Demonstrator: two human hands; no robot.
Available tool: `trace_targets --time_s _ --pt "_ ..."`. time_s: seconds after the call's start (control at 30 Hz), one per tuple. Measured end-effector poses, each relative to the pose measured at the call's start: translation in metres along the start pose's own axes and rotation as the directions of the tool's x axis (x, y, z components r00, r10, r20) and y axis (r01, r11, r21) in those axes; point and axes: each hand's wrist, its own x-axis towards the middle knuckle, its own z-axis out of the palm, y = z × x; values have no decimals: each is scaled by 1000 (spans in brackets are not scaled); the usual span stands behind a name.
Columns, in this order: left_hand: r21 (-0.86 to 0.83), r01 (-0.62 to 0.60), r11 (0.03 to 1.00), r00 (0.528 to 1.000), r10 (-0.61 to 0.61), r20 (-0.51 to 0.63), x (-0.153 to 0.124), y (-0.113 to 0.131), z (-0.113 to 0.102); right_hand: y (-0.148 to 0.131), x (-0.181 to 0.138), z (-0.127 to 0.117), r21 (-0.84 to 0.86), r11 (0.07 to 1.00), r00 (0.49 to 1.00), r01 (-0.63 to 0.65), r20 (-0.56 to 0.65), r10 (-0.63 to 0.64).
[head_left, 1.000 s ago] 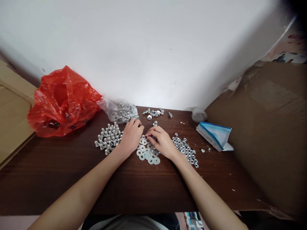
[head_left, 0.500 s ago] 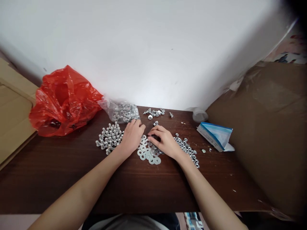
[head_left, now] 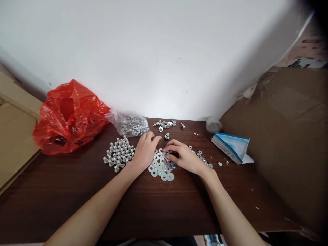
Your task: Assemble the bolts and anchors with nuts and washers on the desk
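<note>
My left hand [head_left: 144,151] rests on the dark wooden table [head_left: 153,208] between a cluster of upright silver bolts [head_left: 118,152] and a pile of flat washers [head_left: 162,169]. Its fingers are curled, and what they hold is hidden. My right hand [head_left: 185,158] lies over the right side of the washer pile, thumb and fingers pinched together on a washer at its top edge. A row of small nuts [head_left: 203,159] shows just behind my right wrist.
A red plastic bag [head_left: 68,116] sits at the back left, beside a clear bag of hardware [head_left: 132,124]. A few loose screws [head_left: 165,123] lie by the wall. A blue-white box [head_left: 232,145] and a brown cardboard sheet [head_left: 284,136] stand to the right, more cardboard [head_left: 12,136] to the left.
The view has tilted, so everything sits lower in the frame. My right hand has slid a little left over the washers and hides more of the nuts. My left hand's fingers have loosened slightly.
</note>
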Motion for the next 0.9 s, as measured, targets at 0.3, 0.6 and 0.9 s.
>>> trace_targets --time_s 0.3,0.6,0.9 --pt "-91 -17 996 999 12 -50 1 -2 7 2 6 3 -12 998 997 -56 -60 55" --pt "-315 -99 944 992 66 -111 4 3 2 4 8 9 -35 999 994 -31 -106 27" --pt "-462 -28 886 999 39 14 4 7 -3 1 7 6 4 999 997 -40 -71 40"
